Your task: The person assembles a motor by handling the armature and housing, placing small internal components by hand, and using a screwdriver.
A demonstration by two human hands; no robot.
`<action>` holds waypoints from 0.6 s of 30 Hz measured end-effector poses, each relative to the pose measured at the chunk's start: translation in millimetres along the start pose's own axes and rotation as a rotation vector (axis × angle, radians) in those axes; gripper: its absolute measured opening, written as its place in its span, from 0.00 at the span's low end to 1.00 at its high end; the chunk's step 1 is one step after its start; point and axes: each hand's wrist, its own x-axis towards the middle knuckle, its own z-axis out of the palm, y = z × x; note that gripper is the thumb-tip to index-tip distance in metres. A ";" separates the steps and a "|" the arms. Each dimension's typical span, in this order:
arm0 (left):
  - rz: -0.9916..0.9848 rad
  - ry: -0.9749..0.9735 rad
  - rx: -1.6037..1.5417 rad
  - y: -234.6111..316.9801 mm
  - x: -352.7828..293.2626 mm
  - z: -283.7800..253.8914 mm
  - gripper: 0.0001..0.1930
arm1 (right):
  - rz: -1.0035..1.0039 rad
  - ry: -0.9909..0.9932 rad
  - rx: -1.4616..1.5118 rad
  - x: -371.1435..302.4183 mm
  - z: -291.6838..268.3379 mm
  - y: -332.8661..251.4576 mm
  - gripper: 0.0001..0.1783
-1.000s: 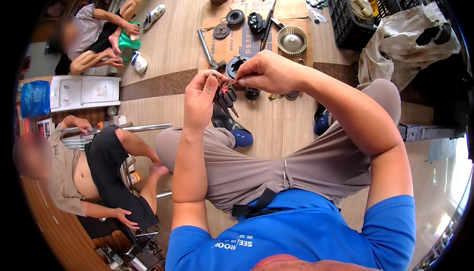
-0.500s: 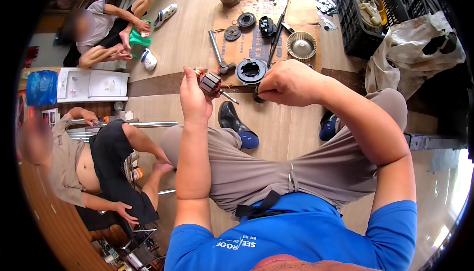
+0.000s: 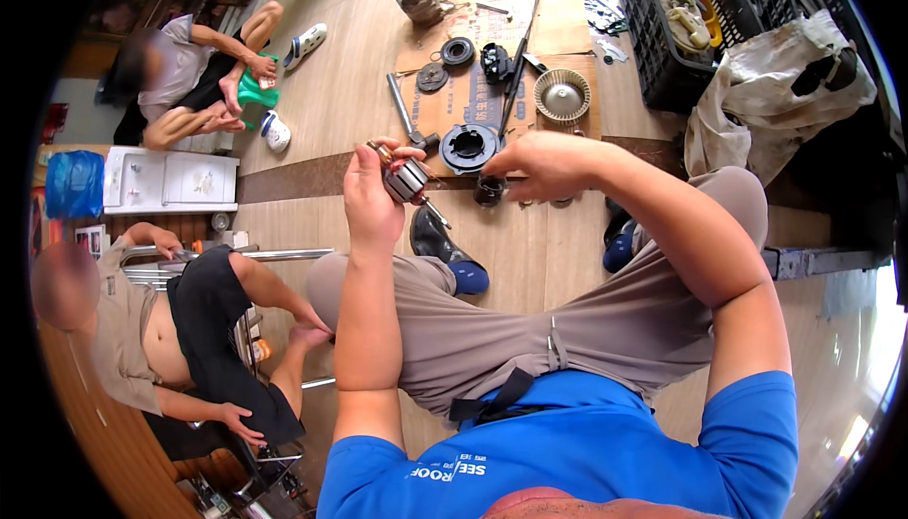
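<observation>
Silvery, slotted rotor [image 3: 407, 181] is in your left hand [image 3: 374, 199], thumb and fingers wrapped round its upper end, bare shaft [image 3: 436, 213] angled down-right in view, the lot held up over the floor near your black boot [image 3: 430, 235]. Your right hand [image 3: 549, 167] has thumb and fingertips apart at the small black cylinder [image 3: 488, 191]; can't tell if you're gripping it or just beside it. Past that, the cardboard [image 3: 544, 27] carries a black ring housing [image 3: 450, 148] closest, hammer-like tool [image 3: 401, 107] left of it, pale fan wheel [image 3: 563, 101] right.
</observation>
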 end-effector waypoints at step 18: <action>0.140 -0.267 0.180 -26.1 -6.0 22.3 0.27 | 0.120 0.066 0.779 17.5 27.1 -16.6 0.13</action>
